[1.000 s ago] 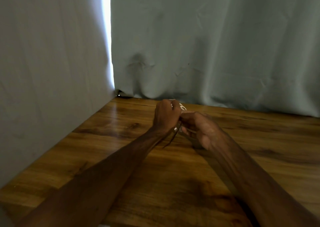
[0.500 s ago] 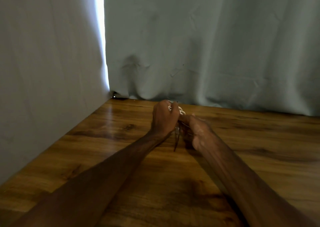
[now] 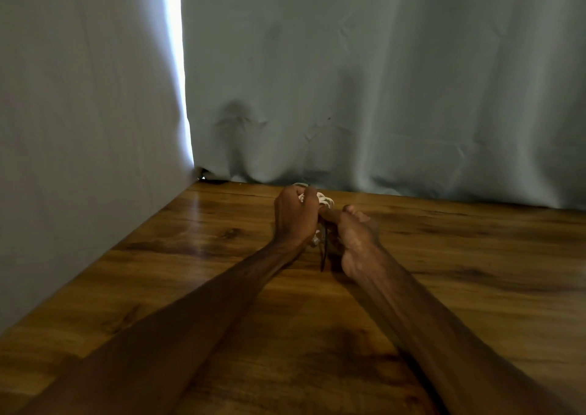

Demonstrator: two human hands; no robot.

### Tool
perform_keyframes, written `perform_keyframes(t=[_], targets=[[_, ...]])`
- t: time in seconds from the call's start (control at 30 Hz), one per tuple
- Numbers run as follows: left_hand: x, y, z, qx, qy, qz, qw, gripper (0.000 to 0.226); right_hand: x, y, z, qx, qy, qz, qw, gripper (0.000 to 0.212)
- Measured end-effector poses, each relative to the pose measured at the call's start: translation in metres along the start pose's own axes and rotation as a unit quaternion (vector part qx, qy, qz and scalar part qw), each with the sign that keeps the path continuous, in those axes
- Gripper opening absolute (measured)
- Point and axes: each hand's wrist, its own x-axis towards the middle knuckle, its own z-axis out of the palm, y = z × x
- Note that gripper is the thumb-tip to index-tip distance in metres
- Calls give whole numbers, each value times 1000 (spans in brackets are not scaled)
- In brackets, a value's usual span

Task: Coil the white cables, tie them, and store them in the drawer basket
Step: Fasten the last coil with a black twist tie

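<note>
My left hand point(image 3: 295, 216) is closed around a coiled white cable point(image 3: 325, 201), whose loops stick out past the knuckles near the far edge of the wooden table point(image 3: 459, 256). A thin dark tie point(image 3: 323, 254) hangs down from between my hands. Close on the right, my right hand point(image 3: 355, 237) touches the bundle, with its fingers pinched at the tie beside the coil. Most of the cable is hidden inside my fists. No drawer basket is in view.
Grey-blue curtains point(image 3: 380, 97) hang right behind the table and along its left side, with a bright gap point(image 3: 177, 66) between them. Both my forearms stretch across the tabletop from the near edge.
My hands have stayed on the coil. The dark tie has swung from slanting left to hanging almost straight down, and my right hand has turned, with its fingers lifted up beside the coil.
</note>
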Motion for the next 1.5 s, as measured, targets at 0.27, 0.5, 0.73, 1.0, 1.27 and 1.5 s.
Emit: perform_keyframes(t=[0.27,0.5,0.73,1.0,1.27,1.5], targets=[[12,-2,-6,-1,6,-20,1000,15,10,0,-1,-15,-94,27,995,38],[27,-7,-14,-33,-5,-48,998,20,6,-5,-8,-305,-142,-129,933,25],[38,-13,-27,-4,-2,-51,999,20,4,-31,-20,-304,-389,-87,865,11],[29,-16,-22,42,-78,-13,996,24,9,-46,-29,-79,-383,-100,915,30],[17,-11,-15,51,-139,15,989,17,22,-50,-40,-241,-161,-328,899,16],[5,-3,-8,55,-204,28,977,14,33,-44,-43,-267,-40,-386,882,16]])
